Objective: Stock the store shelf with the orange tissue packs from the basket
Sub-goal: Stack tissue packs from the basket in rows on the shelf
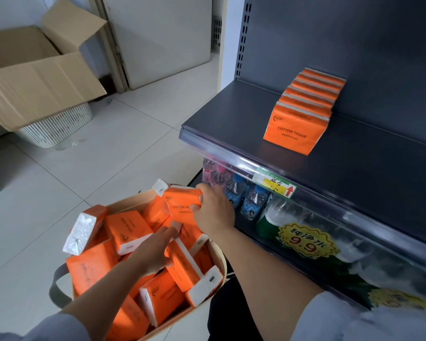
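Note:
A tan basket (217, 252) on the floor holds several orange tissue packs with white ends, lying jumbled. My right hand (213, 210) grips one orange pack (181, 205) raised over the basket's far end. My left hand (153, 252) reaches down into the pile and its fingers close around another orange pack (182, 264). On the dark grey store shelf (231, 114) to the right, a row of several orange packs (303, 107) stands upright, front to back, the front one reading COTTON TISSUE.
Below the shelf's clear price rail (276, 183) sit water bottles (252, 203) and a wrapped bottle pack labelled 9.9 (303, 239). An open cardboard box (37, 77) rests on a white slatted bin (57, 126) at the back left. Pale floor tiles surround the basket.

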Action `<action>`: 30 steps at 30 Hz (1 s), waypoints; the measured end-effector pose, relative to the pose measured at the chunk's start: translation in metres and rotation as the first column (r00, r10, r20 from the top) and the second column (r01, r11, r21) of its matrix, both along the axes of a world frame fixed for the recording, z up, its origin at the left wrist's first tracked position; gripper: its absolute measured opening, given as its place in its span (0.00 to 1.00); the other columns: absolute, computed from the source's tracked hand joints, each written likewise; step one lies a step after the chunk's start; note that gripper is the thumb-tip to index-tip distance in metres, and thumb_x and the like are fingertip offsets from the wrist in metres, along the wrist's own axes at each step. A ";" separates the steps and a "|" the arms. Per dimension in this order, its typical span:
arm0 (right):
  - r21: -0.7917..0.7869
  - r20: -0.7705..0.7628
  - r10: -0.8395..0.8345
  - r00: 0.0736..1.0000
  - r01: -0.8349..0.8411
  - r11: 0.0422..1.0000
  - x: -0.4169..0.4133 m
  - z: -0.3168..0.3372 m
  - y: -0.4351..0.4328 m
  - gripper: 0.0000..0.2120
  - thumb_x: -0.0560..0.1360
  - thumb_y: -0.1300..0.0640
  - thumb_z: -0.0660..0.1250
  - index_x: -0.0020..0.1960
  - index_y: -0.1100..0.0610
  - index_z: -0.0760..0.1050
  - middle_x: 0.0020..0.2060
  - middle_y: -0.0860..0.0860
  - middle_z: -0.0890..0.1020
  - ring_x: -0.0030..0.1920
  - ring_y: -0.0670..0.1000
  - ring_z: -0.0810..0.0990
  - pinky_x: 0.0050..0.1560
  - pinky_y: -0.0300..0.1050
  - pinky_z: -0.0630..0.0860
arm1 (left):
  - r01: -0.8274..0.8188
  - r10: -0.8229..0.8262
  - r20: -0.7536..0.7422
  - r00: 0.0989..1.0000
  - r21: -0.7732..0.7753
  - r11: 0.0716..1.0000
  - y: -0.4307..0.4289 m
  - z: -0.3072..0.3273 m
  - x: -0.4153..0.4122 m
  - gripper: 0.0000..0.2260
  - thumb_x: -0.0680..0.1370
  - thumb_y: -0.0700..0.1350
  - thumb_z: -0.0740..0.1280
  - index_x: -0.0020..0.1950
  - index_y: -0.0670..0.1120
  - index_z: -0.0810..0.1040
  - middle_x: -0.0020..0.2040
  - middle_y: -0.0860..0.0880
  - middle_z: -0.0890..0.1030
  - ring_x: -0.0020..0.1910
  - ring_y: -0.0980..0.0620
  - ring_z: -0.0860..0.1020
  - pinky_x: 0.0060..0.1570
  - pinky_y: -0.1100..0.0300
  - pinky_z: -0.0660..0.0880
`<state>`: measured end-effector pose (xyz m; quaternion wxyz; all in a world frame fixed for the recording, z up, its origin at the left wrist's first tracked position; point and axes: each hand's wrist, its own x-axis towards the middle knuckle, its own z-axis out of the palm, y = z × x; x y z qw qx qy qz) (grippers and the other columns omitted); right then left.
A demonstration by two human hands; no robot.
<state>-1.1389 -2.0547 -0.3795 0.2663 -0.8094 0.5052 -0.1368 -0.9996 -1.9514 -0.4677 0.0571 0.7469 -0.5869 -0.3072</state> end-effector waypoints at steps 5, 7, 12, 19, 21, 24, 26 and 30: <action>0.008 0.028 0.001 1.000 -0.002 1.000 0.000 0.004 -0.001 0.19 0.76 0.52 0.69 0.65 0.51 0.69 0.55 0.52 0.72 0.52 0.53 0.76 0.44 0.43 0.70 | -0.037 0.038 -0.082 0.996 0.015 0.999 0.001 -0.001 0.009 0.24 0.66 0.43 0.77 0.50 0.57 0.65 0.51 0.53 0.78 0.51 0.52 0.77 0.49 0.57 0.76; 0.013 0.046 0.000 0.999 -0.001 1.000 -0.001 0.006 -0.001 0.20 0.76 0.52 0.68 0.66 0.51 0.68 0.57 0.52 0.73 0.55 0.53 0.76 0.46 0.44 0.70 | -0.067 0.068 -0.150 0.986 0.013 0.998 0.003 0.006 0.017 0.25 0.64 0.45 0.79 0.52 0.56 0.69 0.47 0.54 0.77 0.48 0.52 0.77 0.47 0.58 0.75; 0.044 0.218 -0.065 0.974 0.057 0.997 -0.007 0.021 -0.005 0.23 0.73 0.54 0.72 0.65 0.54 0.69 0.57 0.49 0.77 0.57 0.51 0.75 0.50 0.43 0.71 | -0.248 0.209 -0.418 0.884 -0.040 0.968 0.000 0.042 0.031 0.23 0.58 0.55 0.81 0.48 0.62 0.77 0.41 0.55 0.82 0.44 0.55 0.80 0.49 0.56 0.76; 0.040 0.514 -0.180 0.839 0.186 0.982 -0.023 0.046 -0.021 0.19 0.67 0.56 0.76 0.54 0.51 0.72 0.38 0.42 0.73 0.45 0.50 0.77 0.46 0.46 0.73 | -0.402 0.282 -0.623 0.730 -0.057 0.914 -0.018 0.088 0.040 0.38 0.50 0.58 0.83 0.58 0.50 0.80 0.48 0.47 0.85 0.48 0.48 0.83 0.51 0.51 0.80; 0.003 0.557 -0.174 0.812 0.208 0.978 -0.032 0.054 -0.028 0.19 0.67 0.57 0.76 0.55 0.51 0.73 0.44 0.44 0.75 0.49 0.51 0.78 0.49 0.50 0.76 | -0.392 0.244 -0.658 0.712 -0.085 0.916 -0.026 0.104 0.033 0.32 0.53 0.54 0.83 0.54 0.49 0.81 0.47 0.46 0.85 0.47 0.47 0.83 0.45 0.56 0.79; -0.031 0.599 -0.180 0.780 0.247 0.969 -0.052 0.067 -0.039 0.20 0.67 0.59 0.76 0.56 0.51 0.75 0.52 0.48 0.77 0.51 0.51 0.78 0.52 0.50 0.76 | -0.374 0.197 -0.689 0.698 -0.117 0.920 -0.039 0.123 0.021 0.21 0.63 0.41 0.80 0.54 0.47 0.80 0.45 0.47 0.83 0.45 0.48 0.82 0.42 0.60 0.78; -0.061 0.615 -0.189 0.766 0.286 0.956 -0.067 0.073 -0.049 0.20 0.66 0.59 0.77 0.56 0.50 0.75 0.52 0.49 0.77 0.51 0.51 0.78 0.53 0.50 0.76 | -0.363 0.162 -0.706 0.689 -0.142 0.921 -0.048 0.131 0.015 0.20 0.64 0.39 0.79 0.54 0.46 0.80 0.43 0.49 0.83 0.43 0.48 0.82 0.40 0.61 0.77; -0.105 0.585 -0.218 0.781 0.340 0.934 -0.098 0.087 -0.070 0.21 0.66 0.58 0.77 0.56 0.50 0.76 0.51 0.50 0.79 0.49 0.51 0.79 0.54 0.53 0.77 | -0.340 0.108 -0.713 0.693 -0.191 0.921 -0.064 0.145 0.002 0.18 0.64 0.37 0.79 0.52 0.45 0.80 0.45 0.46 0.83 0.46 0.43 0.82 0.49 0.52 0.80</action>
